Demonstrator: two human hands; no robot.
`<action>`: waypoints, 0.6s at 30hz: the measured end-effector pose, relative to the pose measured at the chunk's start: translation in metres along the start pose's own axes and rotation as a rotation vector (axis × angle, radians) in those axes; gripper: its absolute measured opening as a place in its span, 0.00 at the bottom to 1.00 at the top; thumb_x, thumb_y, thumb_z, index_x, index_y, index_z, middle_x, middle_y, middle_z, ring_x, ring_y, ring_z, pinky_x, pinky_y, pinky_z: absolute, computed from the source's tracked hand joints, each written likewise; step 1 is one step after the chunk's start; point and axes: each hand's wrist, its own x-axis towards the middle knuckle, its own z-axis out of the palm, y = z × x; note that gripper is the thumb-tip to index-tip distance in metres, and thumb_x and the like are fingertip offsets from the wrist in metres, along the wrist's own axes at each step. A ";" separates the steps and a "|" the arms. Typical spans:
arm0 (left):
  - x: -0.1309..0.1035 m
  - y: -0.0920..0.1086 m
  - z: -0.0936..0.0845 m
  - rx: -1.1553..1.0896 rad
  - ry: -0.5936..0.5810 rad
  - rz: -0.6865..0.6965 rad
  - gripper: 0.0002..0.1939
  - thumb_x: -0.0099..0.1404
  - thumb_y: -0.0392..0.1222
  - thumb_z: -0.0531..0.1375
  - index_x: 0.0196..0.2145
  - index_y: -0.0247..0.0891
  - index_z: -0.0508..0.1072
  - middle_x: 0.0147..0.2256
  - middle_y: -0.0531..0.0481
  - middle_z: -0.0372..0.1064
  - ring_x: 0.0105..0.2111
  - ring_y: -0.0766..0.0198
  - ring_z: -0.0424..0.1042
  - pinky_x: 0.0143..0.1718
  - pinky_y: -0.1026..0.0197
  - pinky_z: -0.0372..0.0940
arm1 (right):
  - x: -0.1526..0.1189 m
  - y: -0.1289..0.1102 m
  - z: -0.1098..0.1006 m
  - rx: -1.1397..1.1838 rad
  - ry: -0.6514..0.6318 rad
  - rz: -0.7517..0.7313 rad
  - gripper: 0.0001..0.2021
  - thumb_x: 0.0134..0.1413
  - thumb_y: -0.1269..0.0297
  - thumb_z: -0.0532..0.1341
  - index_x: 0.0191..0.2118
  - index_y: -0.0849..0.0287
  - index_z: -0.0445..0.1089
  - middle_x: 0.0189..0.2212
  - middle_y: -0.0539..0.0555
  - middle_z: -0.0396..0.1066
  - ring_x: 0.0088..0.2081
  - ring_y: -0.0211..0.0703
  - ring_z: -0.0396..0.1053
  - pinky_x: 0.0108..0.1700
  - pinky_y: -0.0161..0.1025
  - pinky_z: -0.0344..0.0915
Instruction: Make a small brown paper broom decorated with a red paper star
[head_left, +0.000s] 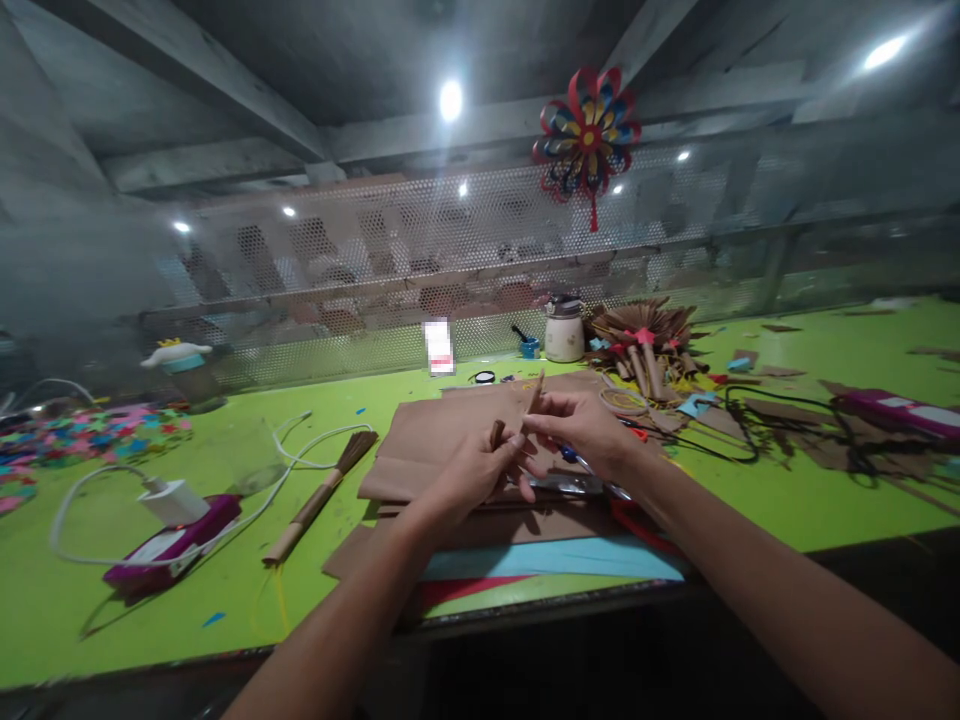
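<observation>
Above a stack of brown paper sheets [427, 428], both hands are close together. My left hand [472, 468] is closed, with a small brown paper piece [497, 433] standing up between thumb and fingers. Thumb and forefinger of my right hand [581, 425] pinch a narrow strip of brown paper [535, 390], its tip pointing up. Under the right wrist lie scissors [566, 484] with silver blades and red handles, partly hidden by the forearm. Below the stack, light blue paper [547, 559] and red paper [469, 592] stick out along the table edge.
Left lie a tied pleated paper bundle [319, 500], a purple power strip [176, 545] with white cable, and colourful paper stars [127, 435]. A white jug [564, 332] and several paper fans [645, 340] stand behind. Another power strip [900, 412] is at right.
</observation>
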 end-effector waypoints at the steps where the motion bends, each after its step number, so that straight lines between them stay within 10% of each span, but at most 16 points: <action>1: 0.001 -0.002 0.000 0.003 0.015 0.002 0.13 0.59 0.48 0.54 0.30 0.33 0.62 0.24 0.47 0.70 0.14 0.74 0.63 0.13 0.71 0.42 | 0.000 0.000 0.001 0.001 0.011 -0.006 0.12 0.40 0.59 0.65 0.25 0.64 0.68 0.18 0.47 0.63 0.18 0.30 0.57 0.21 0.32 0.53; 13: 0.003 -0.006 -0.001 0.031 0.059 0.036 0.11 0.60 0.45 0.49 0.27 0.35 0.63 0.18 0.54 0.63 0.15 0.73 0.56 0.17 0.70 0.50 | 0.000 0.003 0.005 -0.004 0.011 -0.073 0.11 0.44 0.59 0.63 0.25 0.63 0.66 0.20 0.48 0.65 0.21 0.33 0.61 0.26 0.33 0.59; 18: 0.005 -0.007 -0.001 0.065 0.154 0.003 0.12 0.58 0.44 0.50 0.22 0.35 0.63 0.14 0.55 0.58 0.14 0.73 0.53 0.15 0.69 0.46 | -0.006 0.005 0.014 -0.358 0.068 -0.302 0.06 0.50 0.64 0.58 0.28 0.61 0.66 0.25 0.52 0.66 0.26 0.38 0.63 0.31 0.37 0.61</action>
